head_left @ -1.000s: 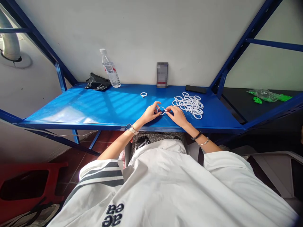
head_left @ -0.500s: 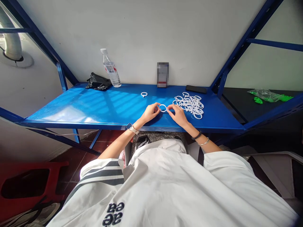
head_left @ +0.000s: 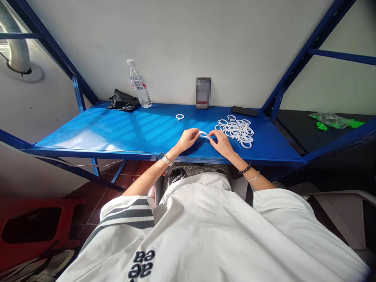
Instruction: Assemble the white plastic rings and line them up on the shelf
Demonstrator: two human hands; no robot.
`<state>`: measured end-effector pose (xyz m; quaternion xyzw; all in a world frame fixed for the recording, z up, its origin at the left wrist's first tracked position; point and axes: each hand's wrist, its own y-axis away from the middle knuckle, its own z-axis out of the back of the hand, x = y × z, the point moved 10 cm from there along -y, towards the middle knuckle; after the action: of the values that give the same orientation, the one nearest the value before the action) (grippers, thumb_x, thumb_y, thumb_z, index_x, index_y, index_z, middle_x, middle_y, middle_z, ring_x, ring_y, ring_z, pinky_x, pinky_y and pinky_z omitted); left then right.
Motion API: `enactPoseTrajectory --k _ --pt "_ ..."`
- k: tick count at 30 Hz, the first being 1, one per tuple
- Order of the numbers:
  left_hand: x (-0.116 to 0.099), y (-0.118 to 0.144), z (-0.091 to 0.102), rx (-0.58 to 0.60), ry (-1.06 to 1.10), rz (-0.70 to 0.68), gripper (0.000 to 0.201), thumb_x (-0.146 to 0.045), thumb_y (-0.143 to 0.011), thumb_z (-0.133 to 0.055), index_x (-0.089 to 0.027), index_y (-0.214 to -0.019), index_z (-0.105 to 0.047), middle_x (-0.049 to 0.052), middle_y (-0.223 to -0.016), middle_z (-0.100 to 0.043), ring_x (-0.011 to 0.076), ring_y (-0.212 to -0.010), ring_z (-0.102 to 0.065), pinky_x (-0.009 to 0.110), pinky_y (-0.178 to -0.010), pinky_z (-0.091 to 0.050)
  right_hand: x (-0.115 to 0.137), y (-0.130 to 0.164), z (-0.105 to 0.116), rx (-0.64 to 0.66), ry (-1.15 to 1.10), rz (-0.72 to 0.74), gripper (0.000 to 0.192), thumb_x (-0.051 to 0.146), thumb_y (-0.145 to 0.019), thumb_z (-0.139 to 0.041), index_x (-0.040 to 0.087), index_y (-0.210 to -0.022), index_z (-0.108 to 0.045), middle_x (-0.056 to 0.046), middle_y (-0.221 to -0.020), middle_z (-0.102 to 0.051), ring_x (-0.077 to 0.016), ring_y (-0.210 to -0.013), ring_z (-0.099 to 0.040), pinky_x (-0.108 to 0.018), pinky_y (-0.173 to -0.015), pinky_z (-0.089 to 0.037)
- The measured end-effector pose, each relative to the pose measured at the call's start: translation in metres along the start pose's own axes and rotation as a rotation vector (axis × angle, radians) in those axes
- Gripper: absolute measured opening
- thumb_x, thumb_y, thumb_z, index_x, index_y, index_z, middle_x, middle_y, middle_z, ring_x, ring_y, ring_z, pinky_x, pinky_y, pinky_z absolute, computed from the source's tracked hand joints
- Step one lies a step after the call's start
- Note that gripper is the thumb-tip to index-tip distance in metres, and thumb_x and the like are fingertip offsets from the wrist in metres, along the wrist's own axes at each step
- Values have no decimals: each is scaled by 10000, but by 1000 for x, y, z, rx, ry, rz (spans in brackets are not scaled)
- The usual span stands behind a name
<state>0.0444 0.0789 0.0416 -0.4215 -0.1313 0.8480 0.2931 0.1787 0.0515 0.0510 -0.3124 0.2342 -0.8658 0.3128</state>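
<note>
Both hands meet over the front middle of the blue desk [head_left: 117,133]. The left hand [head_left: 188,140] and the right hand [head_left: 222,143] pinch one white ring [head_left: 203,134] between them, each set of fingers closed narrow on its own side of the ring. The ring sits just above the desk surface, seen nearly edge-on, so its shape is hard to read. The left fingers [head_left: 196,134] grip its left end; the right hand's fingertips touch its right end.

Just beside the right hand, further back and to the right, lies a pile of rings [head_left: 236,130], loose and overlapping on the desk. A single ring [head_left: 179,116] lies apart from the pile, behind the left hand, flat on the desk.

At the back edge, against the wall, a water bottle [head_left: 140,85] stands upright at the left, with a crumpled black bag [head_left: 122,100] touching or just beside its base. A small box [head_left: 203,93] stands against the wall in the middle, its face blurred. A dark phone [head_left: 244,111] lies flat at the back right, behind the pile.

The left wrist wears a watch [head_left: 165,158]; the right wrist wears a bead bracelet [head_left: 243,169] and a thin bangle beside it. On the dark shelf to the right lies a green bag [head_left: 335,119].
</note>
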Motion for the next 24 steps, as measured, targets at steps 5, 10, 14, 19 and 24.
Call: enactPoseTrajectory --k 5,10,14,19,24 --pt "-2 0 5 -39 18 13 478 -559 -956 -455 -135 -950 -675 41 -695 -662 129 -568 -531 247 -566 -391 0 0 -1 17 -17 -19 22 252 -931 -511 246 -940 -531 -73 -935 -664 -260 -922 -636 -405 -832 -515" --pt "-3 1 9 -63 65 36 540 -633 -929 -466 -135 -949 -675 39 -693 -674 131 -582 -566 245 -581 -430 -2 1 -2 17 -30 -24 56 262 -915 -526 250 -970 -519 -78 -967 -667 -265 -931 -648 -423 -842 -534" --pt "-5 2 10 -63 115 65 541 -637 -925 -474 -134 -940 -671 36 -685 -676 132 -581 -582 239 -582 -452 -6 1 -4 21 -54 -29 137 265 -891 -564 249 -1017 -513 -81 -998 -658 -262 -936 -656 -424 -845 -547" --pt "-6 3 7 -40 150 71 553 -654 -913 -480 -134 -913 -668 40 -690 -687 129 -570 -591 237 -579 -464 -9 1 -3 1 -62 -40 113 263 -906 -551 242 -1011 -516 -83 -985 -650 -257 -928 -659 -421 -842 -551" --pt "-5 2 3 -3 150 60 562 -660 -919 -457 -139 -855 -658 44 -683 -691 139 -576 -605 247 -589 -475 -7 0 0 -20 -67 -51 99 316 -948 -526 245 -1013 -546 -87 -995 -662 -259 -923 -660 -423 -840 -551"
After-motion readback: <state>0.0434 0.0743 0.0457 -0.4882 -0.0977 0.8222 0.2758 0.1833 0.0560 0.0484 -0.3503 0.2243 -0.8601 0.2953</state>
